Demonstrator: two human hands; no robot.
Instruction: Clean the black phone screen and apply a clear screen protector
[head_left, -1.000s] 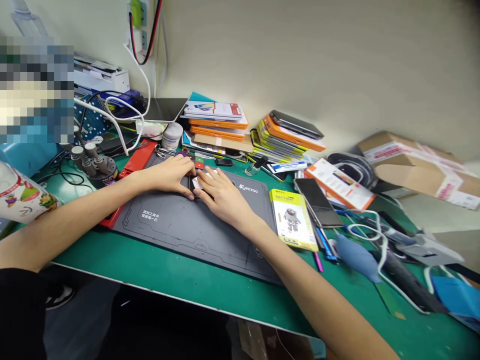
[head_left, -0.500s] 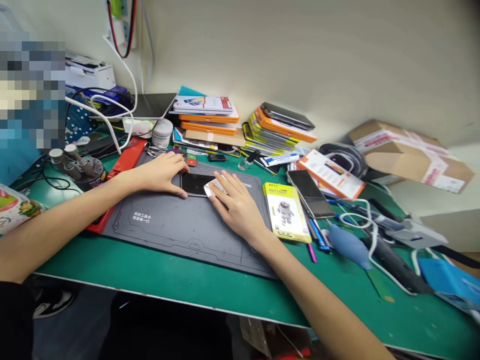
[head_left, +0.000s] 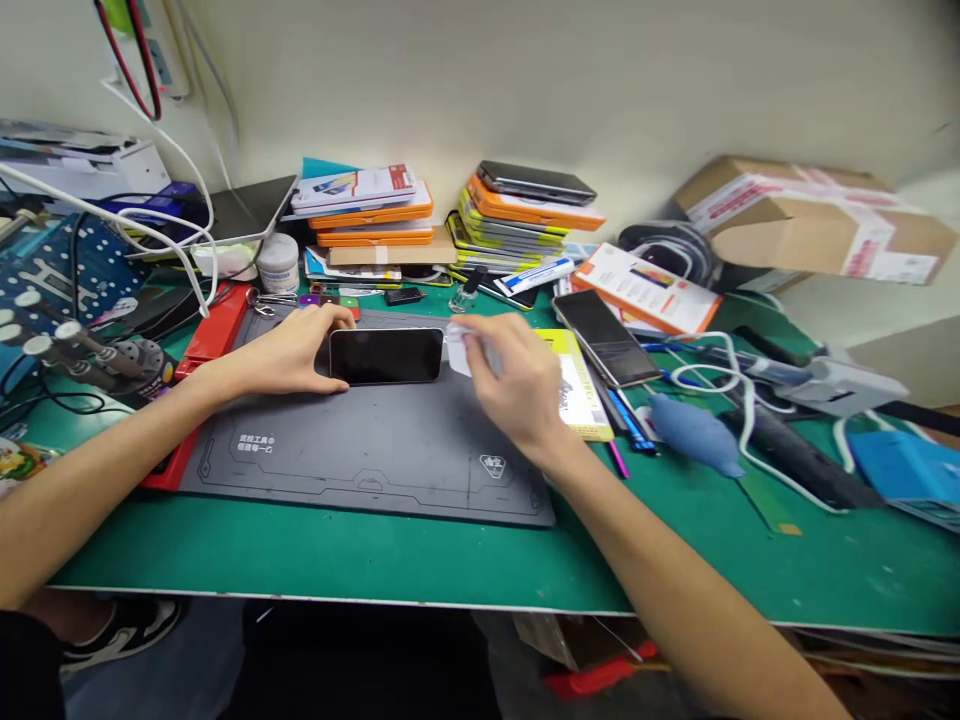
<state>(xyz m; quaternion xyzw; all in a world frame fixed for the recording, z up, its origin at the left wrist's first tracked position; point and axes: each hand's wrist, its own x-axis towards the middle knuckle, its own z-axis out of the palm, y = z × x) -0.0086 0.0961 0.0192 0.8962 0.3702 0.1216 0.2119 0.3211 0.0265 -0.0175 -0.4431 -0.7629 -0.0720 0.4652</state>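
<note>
A smartphone [head_left: 386, 356] with a dark screen lies face up on the grey work mat [head_left: 360, 440]. At its left end, my left hand [head_left: 296, 352] steadies it, thumb at the near corner and fingers by the far one. My right hand [head_left: 517, 385], slightly blurred, is closed on a small white wipe [head_left: 457, 352] just off the phone's right end. Part of the wipe is hidden by the fingers. Behind that hand is a yellow battery box [head_left: 589, 400], partly covered.
Stacked boxes [head_left: 375, 212] stand along the wall. On the right lie another phone [head_left: 607, 338], a blue air blower [head_left: 694, 435] and a carton [head_left: 817, 215]. Screwdrivers in a round holder [head_left: 112, 365] stand left, near white cables [head_left: 150, 232] and a white jar [head_left: 278, 264].
My right hand has lifted off the phone's screen and moved right with the wipe, its fingers now closed. The left hand stays at the phone's left end. The view has shifted right.
</note>
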